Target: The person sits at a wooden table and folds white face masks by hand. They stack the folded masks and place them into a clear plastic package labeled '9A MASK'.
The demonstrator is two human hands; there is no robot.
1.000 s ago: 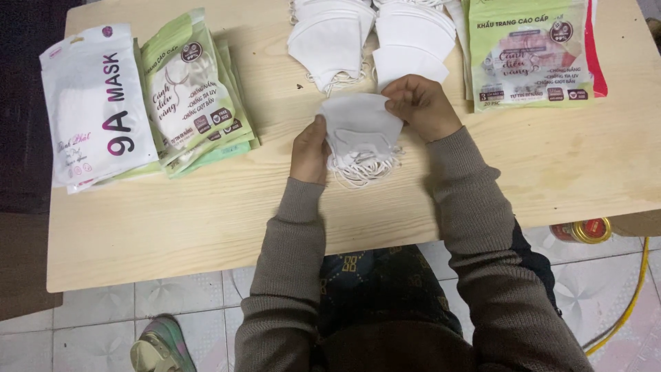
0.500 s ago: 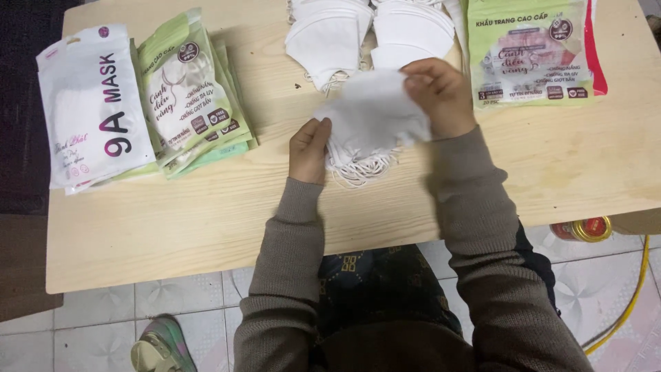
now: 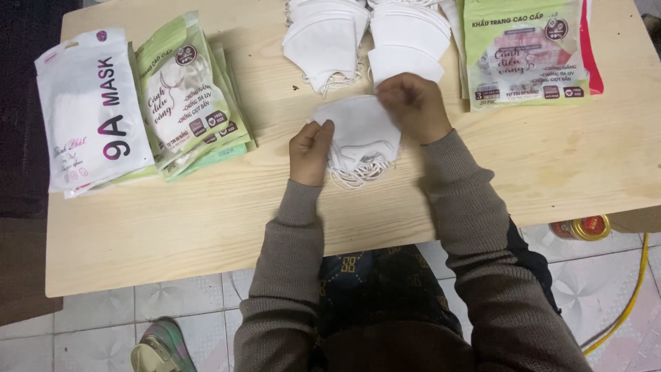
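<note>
both hands on a small stack of white masks, mid-table

left hand (image 3: 311, 150) pinches the left edge of a small stack of white face masks (image 3: 361, 134), fingers closed on it. right hand (image 3: 415, 107) grips the stack's top right corner, fingers curled shut on the top mask w/ the edge lifted a bit; hand is blurred. the stack sits on the wooden table (image 3: 206, 220) near the middle, just in front of the person, ear loops (image 3: 354, 178) spilling out at its near edge.

behind the stack, at the far edge, 2 bigger piles of white masks: left pile (image 3: 322, 38) and right pile (image 3: 406, 41), right hand just beside the near tip of the right pile. far right: green-and-pink pouches (image 3: 527, 52) lying flat. left side: fanned green pouches (image 3: 186, 96), and next to them a white pouch (image 3: 89, 110) at the table's left end, well apart from the hands.

below the table on the tiled floor: a round red-and-gold tin (image 3: 585, 226), a yellow hose (image 3: 630, 296), a shoe (image 3: 160, 348). both sleeves are grey-brown knit.
</note>
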